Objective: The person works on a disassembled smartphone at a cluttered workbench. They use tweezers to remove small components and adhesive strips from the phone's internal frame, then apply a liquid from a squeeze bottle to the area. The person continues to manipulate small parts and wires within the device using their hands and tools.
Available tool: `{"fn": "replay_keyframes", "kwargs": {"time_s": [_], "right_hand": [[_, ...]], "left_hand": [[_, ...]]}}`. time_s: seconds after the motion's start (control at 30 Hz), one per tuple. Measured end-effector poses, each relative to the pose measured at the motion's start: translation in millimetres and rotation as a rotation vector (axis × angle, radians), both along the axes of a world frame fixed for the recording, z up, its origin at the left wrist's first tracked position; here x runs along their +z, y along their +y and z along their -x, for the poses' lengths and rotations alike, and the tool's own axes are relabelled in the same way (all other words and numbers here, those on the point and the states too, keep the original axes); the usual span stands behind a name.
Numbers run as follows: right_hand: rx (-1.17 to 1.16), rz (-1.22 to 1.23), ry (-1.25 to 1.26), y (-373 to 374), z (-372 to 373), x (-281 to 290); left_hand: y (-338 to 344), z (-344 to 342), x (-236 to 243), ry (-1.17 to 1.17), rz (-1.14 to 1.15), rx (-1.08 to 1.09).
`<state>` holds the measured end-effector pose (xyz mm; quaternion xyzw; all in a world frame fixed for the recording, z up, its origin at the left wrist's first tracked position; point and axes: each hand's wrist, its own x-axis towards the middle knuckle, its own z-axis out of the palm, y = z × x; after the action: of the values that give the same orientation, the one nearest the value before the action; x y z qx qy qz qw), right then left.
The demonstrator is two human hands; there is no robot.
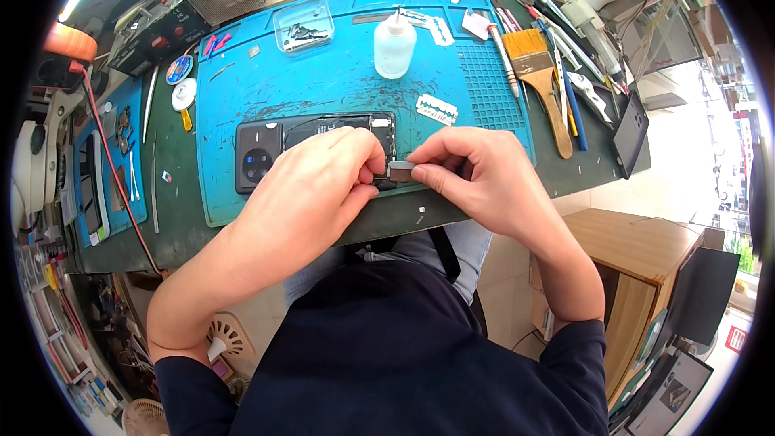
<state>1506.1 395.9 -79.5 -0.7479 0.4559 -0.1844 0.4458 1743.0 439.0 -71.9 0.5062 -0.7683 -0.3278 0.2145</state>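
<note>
An opened black smartphone (259, 139) lies sideways on the blue work mat, its round camera part to the left and its inner parts bare at the right end. My left hand (335, 173) reaches over the phone, fingers curled together at its lower right end; whatever they pinch is hidden. Between the thumb and fingers of my right hand (480, 165) is a small grey rectangular piece (400, 169), held at the phone's right edge, close to my left fingertips. I cannot tell whether the piece touches the phone. My left hand and forearm cover much of the phone's middle.
On the blue mat (323, 89) stand a clear bottle (395, 47) and a plastic box of small dark parts (303, 26). A razor blade (437, 110) lies near my right hand. Further right are a wide brush (539, 73) and several tools. A red cable (109, 137) hangs left.
</note>
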Motion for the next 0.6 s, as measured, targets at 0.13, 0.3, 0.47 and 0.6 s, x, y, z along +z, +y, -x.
{"fn": "replay_keyframes", "kwargs": {"time_s": [0.13,0.3,0.47,0.6], "right_hand": [[0.015,-0.010,-0.021,-2,0,-2],[0.043,-0.050,0.022,-9,-3,4],[0.078,-0.021,0.026,-13,-6,4],[0.083,0.019,0.030,-13,-7,4]], "left_hand": [[0,-1,0,0.019,-0.008,0.001],[2,-3,-1,0.065,-0.041,-0.005],[2,-2,-3,0.063,0.014,-0.017],[3,-2,-4,0.073,-0.012,0.012]]}}
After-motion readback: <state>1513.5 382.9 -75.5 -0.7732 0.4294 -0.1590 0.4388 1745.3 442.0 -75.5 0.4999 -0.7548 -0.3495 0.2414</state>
